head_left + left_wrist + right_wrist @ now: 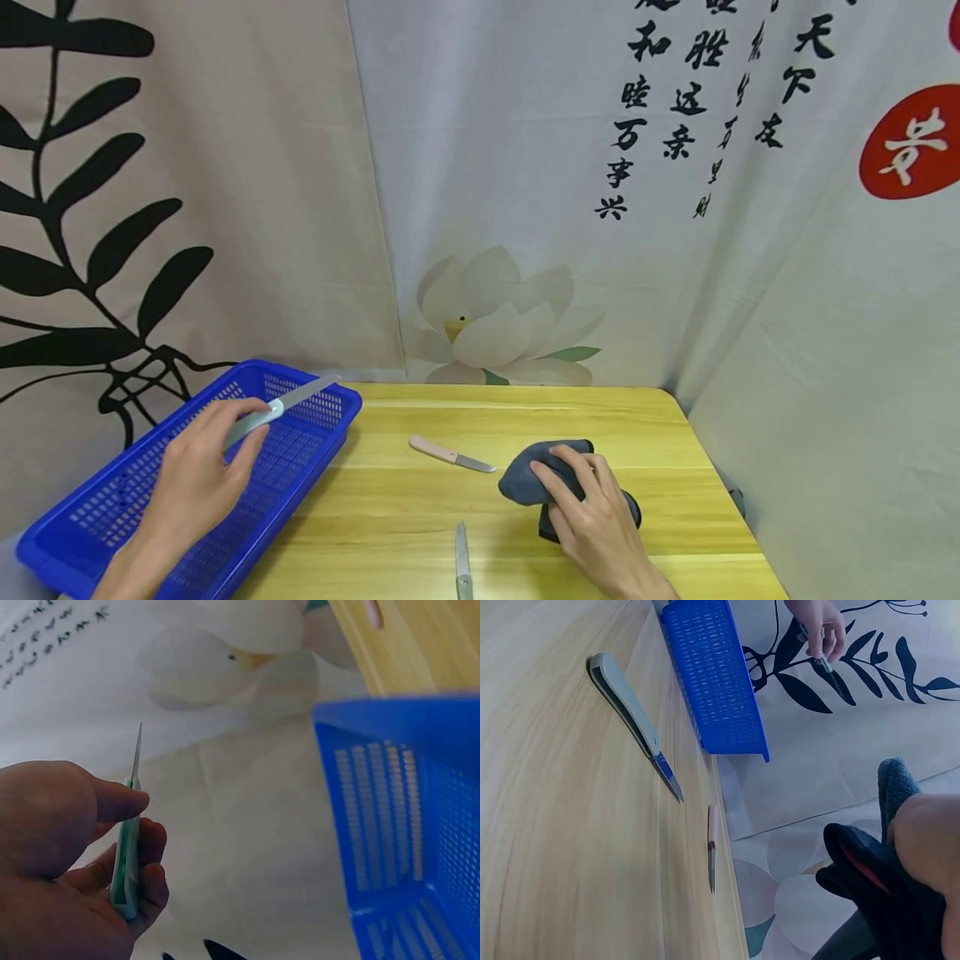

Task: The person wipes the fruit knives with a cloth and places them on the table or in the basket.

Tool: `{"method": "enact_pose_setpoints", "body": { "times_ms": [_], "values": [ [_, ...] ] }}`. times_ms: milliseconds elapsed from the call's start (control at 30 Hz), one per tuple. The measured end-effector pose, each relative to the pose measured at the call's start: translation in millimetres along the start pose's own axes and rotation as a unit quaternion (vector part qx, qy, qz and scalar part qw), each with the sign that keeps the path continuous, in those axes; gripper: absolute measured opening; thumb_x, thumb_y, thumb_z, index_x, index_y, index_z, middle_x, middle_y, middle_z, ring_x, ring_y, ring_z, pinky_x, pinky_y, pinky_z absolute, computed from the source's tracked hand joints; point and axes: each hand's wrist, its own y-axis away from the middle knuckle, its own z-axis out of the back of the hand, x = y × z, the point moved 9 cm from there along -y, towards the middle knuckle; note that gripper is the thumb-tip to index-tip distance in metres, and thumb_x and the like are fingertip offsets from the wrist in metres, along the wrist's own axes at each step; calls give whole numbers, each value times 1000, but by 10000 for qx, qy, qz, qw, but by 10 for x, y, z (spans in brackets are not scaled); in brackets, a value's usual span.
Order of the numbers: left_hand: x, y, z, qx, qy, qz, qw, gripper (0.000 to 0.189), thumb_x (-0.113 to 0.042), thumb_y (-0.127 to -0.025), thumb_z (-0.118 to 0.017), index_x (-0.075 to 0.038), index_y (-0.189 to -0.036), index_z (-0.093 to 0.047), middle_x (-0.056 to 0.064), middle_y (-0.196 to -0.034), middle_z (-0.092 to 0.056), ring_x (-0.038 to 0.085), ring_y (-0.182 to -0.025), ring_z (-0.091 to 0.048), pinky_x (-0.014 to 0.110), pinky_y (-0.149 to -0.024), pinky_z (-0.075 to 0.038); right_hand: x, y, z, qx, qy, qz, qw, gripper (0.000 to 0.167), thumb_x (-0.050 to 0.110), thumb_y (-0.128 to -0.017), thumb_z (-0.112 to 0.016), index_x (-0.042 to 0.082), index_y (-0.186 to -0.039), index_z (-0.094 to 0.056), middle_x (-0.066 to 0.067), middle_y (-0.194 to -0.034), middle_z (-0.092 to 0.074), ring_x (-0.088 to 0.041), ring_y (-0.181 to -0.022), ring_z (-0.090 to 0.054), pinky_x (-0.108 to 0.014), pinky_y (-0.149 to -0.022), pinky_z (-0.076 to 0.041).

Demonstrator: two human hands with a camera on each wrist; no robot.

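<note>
In the head view my left hand [202, 471] pinches a paring knife [258, 421] by its pale handle, above the blue basket [300, 508]. Its blade points up and to the right, away from the fingers. The left wrist view shows green along the handle of this knife [127, 862], gripped between thumb and fingers. On the right, my right hand [600, 525] grips a bunched dark grey-blue cloth [536, 475] with black edging. A pink-handled knife [442, 452] lies on the table between the hands. Nearer to me lies another knife [463, 567] with a pale green handle.
The perforated basket stands at the left of the wooden table [390, 533], against the curtain [285, 208]. Behind the table, printed fabric [525, 167] hangs with a flower and characters. More fabric [847, 333] borders the right table edge.
</note>
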Motion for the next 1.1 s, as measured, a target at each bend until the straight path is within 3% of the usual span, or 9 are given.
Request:
{"method": "enact_pose_setpoints", "body": {
  "times_ms": [100, 267, 467, 633, 733, 867, 1100],
  "values": [
    [170, -51, -30, 147, -37, 94, 9998, 41, 12, -85, -89, -3, -121, -77, 19, -110, -78, 18, -91, -68, 1, -81, -39, -18, 19, 6, 18, 10, -82, 10000, 49, 29, -121, -35, 18, -141, -78, -17, -143, -70, -27, -109, -59, -46, -86, -56],
    [416, -95, -69, 470, -87, 292, 9984, 34, 10, -89, -87, -3, -118, -76, 21, -108, -77, 6, -86, -63, 11, -68, -43, -36, 40, 21, -22, -56, -137, 9999, 49, 31, -121, -35, 16, -137, -79, -17, -141, -71, -26, -107, -58, -45, -84, -56],
    [721, -46, -165, 1209, -253, 839, 9888, 27, 3, -98, -82, -1, -123, -72, 26, -111, -76, 40, -92, -74, 33, -68, -50, -56, 58, 44, -22, -117, -202, 9997, 49, 32, -121, -35, 17, -138, -79, -17, -141, -71, -25, -106, -58, -45, -82, -57],
    [916, 4, -203, 1634, -339, 1172, 9790, 25, -3, -104, -76, 0, -128, -69, 29, -117, -76, 45, -98, -73, 38, -71, -50, -71, 76, 51, 13, -138, -218, 9997, 50, 33, -122, -34, 18, -139, -78, -17, -142, -70, -25, -106, -58, -46, -83, -58],
    [996, 23, -208, 1756, -384, 1267, 9755, 27, -3, -105, -75, 3, -130, -68, 32, -121, -75, 49, -102, -73, 44, -72, -54, -67, 80, 47, 15, -139, -208, 9997, 50, 33, -121, -35, 18, -139, -78, -17, -142, -71, -26, -107, -59, -47, -84, -58],
    [1069, 53, -208, 1873, -465, 1430, 9707, 36, -8, -107, -73, 8, -138, -64, 39, -130, -70, 58, -112, -69, 66, -81, -57, -59, 76, 46, 29, -150, -209, 9997, 50, 33, -121, -34, 18, -139, -78, -17, -142, -71, -26, -107, -59, -48, -85, -58],
    [972, 48, -233, 2068, -536, 1588, 9639, 70, -36, -113, -72, 11, -158, -47, 47, -154, -51, 70, -134, -50, 86, -101, -43, -90, 91, 58, 45, -246, -313, 9992, 52, 33, -121, -33, 17, -141, -78, -17, -142, -70, -26, -107, -59, -47, -82, -59]
  ]
}}
